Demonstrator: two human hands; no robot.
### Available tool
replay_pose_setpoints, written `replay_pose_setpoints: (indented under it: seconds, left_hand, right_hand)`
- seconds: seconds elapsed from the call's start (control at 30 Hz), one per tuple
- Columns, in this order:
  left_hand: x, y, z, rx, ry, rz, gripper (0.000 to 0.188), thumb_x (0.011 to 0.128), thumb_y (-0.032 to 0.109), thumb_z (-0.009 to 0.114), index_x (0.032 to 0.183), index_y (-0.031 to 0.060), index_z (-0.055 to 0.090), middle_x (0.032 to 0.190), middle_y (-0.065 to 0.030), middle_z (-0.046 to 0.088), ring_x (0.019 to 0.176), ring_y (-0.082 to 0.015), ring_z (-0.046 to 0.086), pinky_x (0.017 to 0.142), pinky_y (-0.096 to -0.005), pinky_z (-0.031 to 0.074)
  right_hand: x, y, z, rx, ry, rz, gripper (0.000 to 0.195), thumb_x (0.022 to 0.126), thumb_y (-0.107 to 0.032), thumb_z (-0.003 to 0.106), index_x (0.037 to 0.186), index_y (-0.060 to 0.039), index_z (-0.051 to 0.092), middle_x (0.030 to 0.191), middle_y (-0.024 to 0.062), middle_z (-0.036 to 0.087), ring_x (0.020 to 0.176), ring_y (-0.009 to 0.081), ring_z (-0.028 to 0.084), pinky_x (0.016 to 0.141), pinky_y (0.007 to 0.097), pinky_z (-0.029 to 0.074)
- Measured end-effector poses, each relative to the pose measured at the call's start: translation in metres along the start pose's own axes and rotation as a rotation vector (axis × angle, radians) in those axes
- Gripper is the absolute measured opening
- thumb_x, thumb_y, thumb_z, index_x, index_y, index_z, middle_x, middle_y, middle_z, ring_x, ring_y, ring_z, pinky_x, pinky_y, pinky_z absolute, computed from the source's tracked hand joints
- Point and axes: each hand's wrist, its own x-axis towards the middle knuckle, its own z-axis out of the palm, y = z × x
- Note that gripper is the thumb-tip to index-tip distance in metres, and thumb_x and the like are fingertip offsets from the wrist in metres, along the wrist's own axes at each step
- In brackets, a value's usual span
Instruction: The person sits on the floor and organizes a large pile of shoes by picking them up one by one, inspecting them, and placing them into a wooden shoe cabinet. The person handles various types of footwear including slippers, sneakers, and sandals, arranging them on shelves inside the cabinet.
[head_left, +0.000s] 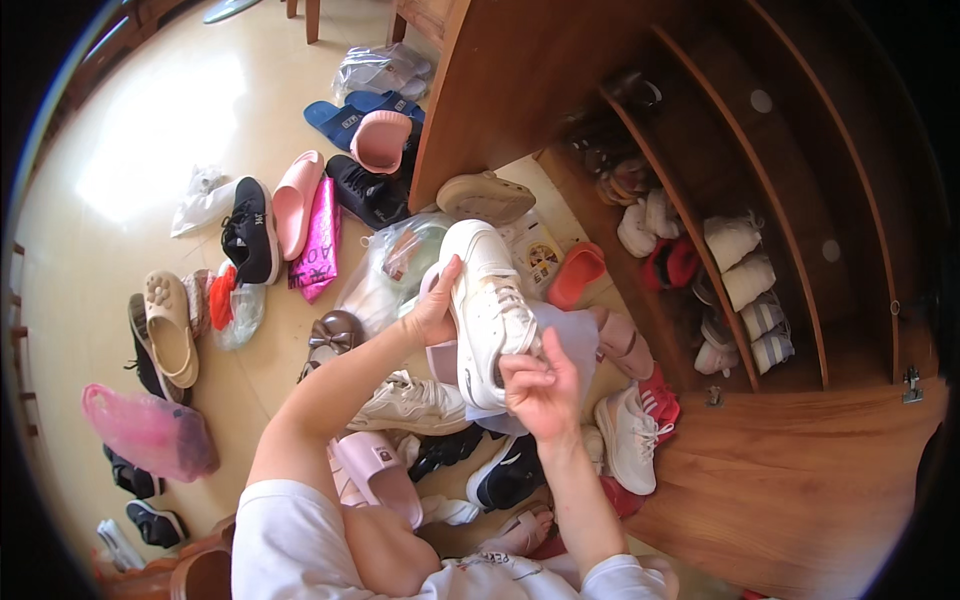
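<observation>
A white lace-up sneaker (491, 307) is held in the air before me, toe pointing away. My left hand (437, 309) grips its side near the toe, thumb along the upper. At the heel end, my right hand (546, 386) has curled fingers at the collar opening, with one finger raised; the fingertips are partly hidden inside. Beneath the sneaker lies a pale translucent sheet or bag (574, 341). A cream sneaker (416, 403) rests on the floor below my left forearm, and another white sneaker (628, 435) stands right of my right forearm.
An open wooden shoe cabinet (795, 187) at right holds wrapped shoes (750, 274) on its shelves. Its lower door (795, 480) and upper door (517, 82) stick out. Shoes, pink slides (379, 476), a plastic bag (394, 262) and a pink bag (150, 433) cover much of the floor.
</observation>
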Motion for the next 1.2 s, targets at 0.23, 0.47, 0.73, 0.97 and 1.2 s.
replay_pose_setpoints:
  seconds: [0.23,0.47,0.73,0.97,1.2]
  left_hand:
    - [-0.005,0.013,0.005,-0.137,0.107,0.087,0.071,0.076,0.063,0.051,0.12,0.008,0.049,0.112,-0.0097,0.058,0.1,-0.0241,0.057,0.093,-0.0407,0.042]
    - [-0.008,0.015,0.028,-0.087,0.154,0.092,0.079,0.073,0.073,0.043,0.12,0.0099,0.049,0.112,-0.0086,0.058,0.101,-0.0242,0.057,0.093,-0.0429,0.041]
    - [-0.018,-0.002,0.088,0.196,0.244,-0.011,0.076,0.076,0.072,0.04,0.119,0.0106,0.05,0.112,-0.0082,0.058,0.102,-0.0225,0.056,0.092,-0.0389,0.041]
    - [-0.027,-0.001,0.089,0.291,0.269,-0.085,0.065,0.078,0.061,0.052,0.116,0.0083,0.051,0.105,-0.0094,0.06,0.093,-0.0208,0.059,0.084,-0.0359,0.046]
    - [-0.038,-0.014,0.052,0.273,0.047,-0.207,0.058,0.082,0.055,0.05,0.117,0.008,0.051,0.102,-0.0091,0.061,0.09,-0.0196,0.061,0.082,-0.0334,0.048]
  right_hand:
    - [-0.05,-0.016,0.04,-1.398,0.022,-0.52,0.04,0.092,-0.02,0.046,0.127,-0.0013,0.041,0.121,0.0101,0.047,0.073,0.0121,0.054,0.053,0.0221,0.049]
    - [-0.065,-0.041,0.01,-2.221,0.108,-0.787,0.018,0.085,-0.008,0.056,0.099,0.0006,0.062,0.101,0.0069,0.057,0.087,0.0119,0.056,0.069,0.024,0.048]
    - [-0.015,-0.04,0.009,-2.694,-0.009,-1.034,0.064,0.069,-0.006,0.066,0.126,-0.0009,0.038,0.107,0.0139,0.055,0.099,0.032,0.055,0.083,0.0347,0.045]
    - [-0.014,-0.038,-0.004,-2.597,-0.057,-0.941,0.06,0.068,-0.001,0.06,0.125,-0.0002,0.041,0.106,0.0226,0.056,0.099,0.0348,0.056,0.08,0.0356,0.046]
    - [-0.028,-0.03,0.045,-2.602,-0.217,-0.124,0.039,0.071,0.003,0.053,0.109,-0.0011,0.056,0.081,0.0234,0.061,0.08,0.0313,0.063,0.067,0.0311,0.047]
